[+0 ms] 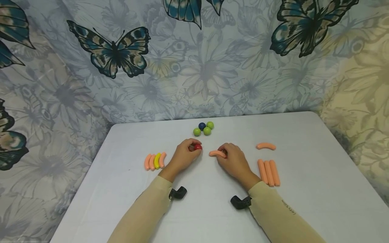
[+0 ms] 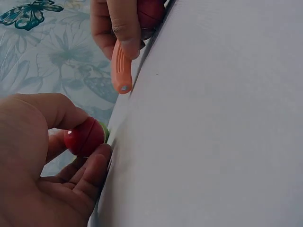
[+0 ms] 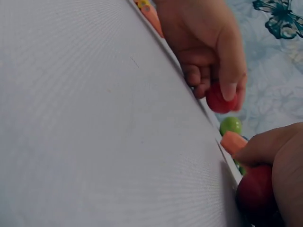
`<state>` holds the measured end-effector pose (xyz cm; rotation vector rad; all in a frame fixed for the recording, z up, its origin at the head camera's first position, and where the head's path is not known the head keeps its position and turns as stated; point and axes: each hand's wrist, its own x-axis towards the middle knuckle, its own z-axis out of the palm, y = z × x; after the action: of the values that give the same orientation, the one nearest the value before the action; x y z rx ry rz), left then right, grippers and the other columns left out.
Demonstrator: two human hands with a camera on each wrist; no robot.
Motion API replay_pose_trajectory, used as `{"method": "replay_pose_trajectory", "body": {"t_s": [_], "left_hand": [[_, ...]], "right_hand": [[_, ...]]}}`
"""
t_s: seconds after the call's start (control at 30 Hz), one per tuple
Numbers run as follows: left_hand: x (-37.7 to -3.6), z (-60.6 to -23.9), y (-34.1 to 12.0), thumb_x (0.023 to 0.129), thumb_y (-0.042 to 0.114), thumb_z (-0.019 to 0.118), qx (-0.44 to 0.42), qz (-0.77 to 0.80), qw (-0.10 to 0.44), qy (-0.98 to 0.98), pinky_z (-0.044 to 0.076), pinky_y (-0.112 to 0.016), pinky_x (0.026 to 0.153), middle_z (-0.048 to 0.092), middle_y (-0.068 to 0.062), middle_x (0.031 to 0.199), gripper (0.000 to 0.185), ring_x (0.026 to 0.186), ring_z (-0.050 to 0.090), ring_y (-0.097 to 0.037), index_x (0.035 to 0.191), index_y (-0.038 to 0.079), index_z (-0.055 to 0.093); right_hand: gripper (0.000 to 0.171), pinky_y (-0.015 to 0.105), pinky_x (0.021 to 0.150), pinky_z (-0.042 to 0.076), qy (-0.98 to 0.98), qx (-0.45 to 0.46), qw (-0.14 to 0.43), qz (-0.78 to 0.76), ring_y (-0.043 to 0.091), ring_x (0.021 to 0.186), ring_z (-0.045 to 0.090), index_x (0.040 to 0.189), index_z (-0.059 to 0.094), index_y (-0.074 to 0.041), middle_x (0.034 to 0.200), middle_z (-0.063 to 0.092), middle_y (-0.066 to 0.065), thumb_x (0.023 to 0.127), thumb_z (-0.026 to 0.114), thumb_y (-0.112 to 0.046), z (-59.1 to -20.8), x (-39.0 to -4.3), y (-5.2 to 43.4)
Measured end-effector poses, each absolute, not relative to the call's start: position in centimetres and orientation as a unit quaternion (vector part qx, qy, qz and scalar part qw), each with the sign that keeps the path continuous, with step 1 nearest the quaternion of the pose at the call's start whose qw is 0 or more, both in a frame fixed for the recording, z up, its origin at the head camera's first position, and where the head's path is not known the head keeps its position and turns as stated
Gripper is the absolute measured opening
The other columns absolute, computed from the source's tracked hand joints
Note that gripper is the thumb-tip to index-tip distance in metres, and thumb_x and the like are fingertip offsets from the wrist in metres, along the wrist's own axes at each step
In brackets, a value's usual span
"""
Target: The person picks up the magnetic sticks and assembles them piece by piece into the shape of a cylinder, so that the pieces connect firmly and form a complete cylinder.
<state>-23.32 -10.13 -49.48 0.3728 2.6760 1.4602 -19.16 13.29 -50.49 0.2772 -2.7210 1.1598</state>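
My left hand point(image 1: 183, 156) pinches a small red ball point(image 2: 87, 137) between thumb and fingers, just above the table's middle. A seam line runs around this ball. Facing it from the right, my right hand point(image 1: 235, 161) pinches a curved orange sausage-shaped piece point(image 1: 217, 153), whose grooved side and free end show in the left wrist view. A second red ball point(image 3: 255, 189) sits by the right palm with something dark beneath it. Whether the palm holds that ball or it lies behind the hand, I cannot tell; the head view hides it.
Green balls point(image 1: 207, 131) and a dark blue ball point(image 1: 202, 126) cluster at the back. On the left lie curved orange pieces point(image 1: 147, 162) with a yellow one point(image 1: 156, 161). Straight orange sticks point(image 1: 268, 172) and another curved piece point(image 1: 265, 146) lie right on the white table point(image 1: 121, 202).
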Motion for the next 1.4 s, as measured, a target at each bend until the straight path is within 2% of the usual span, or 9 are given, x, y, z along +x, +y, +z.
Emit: {"method": "replay_pose_trajectory", "body": {"t_s": [0.2,0.33,0.47,0.73,0.97,1.17,1.3,1.4], "left_hand": [[-21.5,-49.4,-11.1,0.100,0.018,0.080,0.098,0.543,0.082,0.830,0.056,-0.031,0.076,0.071,-0.002,0.109,0.029,0.093,0.065,-0.020,0.127,0.015,0.071],[-20.7,-49.4,-11.2,0.099,0.019,0.083,0.094,0.568,0.100,0.812,0.056,-0.031,0.082,0.073,-0.002,0.114,0.032,0.100,0.067,-0.019,0.129,0.015,0.072],[-20.4,-49.6,-11.3,0.098,0.017,0.084,0.100,0.584,0.100,0.800,0.056,-0.031,0.088,0.072,-0.002,0.118,0.032,0.105,0.069,-0.019,0.128,0.015,0.072],[-20.3,-50.0,-11.4,0.098,0.014,0.084,0.122,0.598,0.097,0.786,0.056,-0.029,0.088,0.075,-0.004,0.113,0.032,0.103,0.070,-0.021,0.127,0.010,0.072],[-20.2,-50.1,-11.3,0.098,0.016,0.084,0.125,0.573,0.084,0.805,0.057,-0.031,0.087,0.073,-0.001,0.111,0.030,0.099,0.070,-0.019,0.125,0.012,0.073],[-20.1,-49.7,-11.1,0.098,0.017,0.085,0.130,0.534,0.070,0.832,0.055,-0.033,0.082,0.074,0.002,0.109,0.029,0.095,0.067,-0.019,0.125,0.014,0.075],[-20.1,-49.7,-11.1,0.097,0.015,0.085,0.135,0.520,0.062,0.841,0.054,-0.034,0.081,0.073,0.003,0.111,0.029,0.098,0.066,-0.017,0.124,0.013,0.076],[-20.2,-49.6,-11.1,0.098,0.014,0.084,0.136,0.517,0.053,0.844,0.054,-0.036,0.086,0.071,0.003,0.117,0.028,0.104,0.066,-0.017,0.124,0.013,0.076]], "right_hand": [[0.024,0.037,0.067,0.050,-0.875,0.067,0.041,0.477,0.021,0.075,0.060,0.113,0.072,-0.005,0.090,0.065,0.004,0.101,0.081,-0.023,-49.9,-18.9,13.3],[0.023,0.033,0.061,0.053,-0.856,0.053,0.006,0.515,0.021,0.067,0.064,0.115,0.070,-0.007,0.089,0.067,0.005,0.101,0.081,-0.021,-49.7,-18.9,13.2],[0.021,0.033,0.059,0.052,-0.850,0.056,-0.010,0.523,0.021,0.064,0.065,0.115,0.070,-0.007,0.086,0.067,0.005,0.102,0.080,-0.019,-49.8,-18.9,13.1],[0.017,0.033,0.058,0.049,-0.852,0.085,-0.037,0.515,0.019,0.061,0.063,0.113,0.073,-0.009,0.077,0.067,0.001,0.101,0.080,-0.017,-49.8,-18.9,12.9],[0.016,0.032,0.057,0.048,-0.861,0.104,-0.022,0.497,0.019,0.061,0.061,0.112,0.073,-0.008,0.078,0.065,0.001,0.099,0.081,-0.016,-49.9,-19.0,12.9],[0.016,0.034,0.059,0.048,-0.872,0.118,-0.003,0.475,0.018,0.065,0.060,0.112,0.074,-0.006,0.088,0.063,0.002,0.100,0.080,-0.016,-50.1,-19.2,13.0],[0.015,0.036,0.063,0.049,-0.874,0.115,0.000,0.472,0.018,0.070,0.060,0.111,0.074,-0.006,0.093,0.063,0.003,0.101,0.079,-0.016,-50.1,-19.2,13.0],[0.015,0.038,0.066,0.047,-0.880,0.116,0.012,0.461,0.020,0.076,0.056,0.112,0.075,-0.007,0.100,0.063,0.005,0.100,0.080,-0.014,-50.1,-19.2,12.9]]}}
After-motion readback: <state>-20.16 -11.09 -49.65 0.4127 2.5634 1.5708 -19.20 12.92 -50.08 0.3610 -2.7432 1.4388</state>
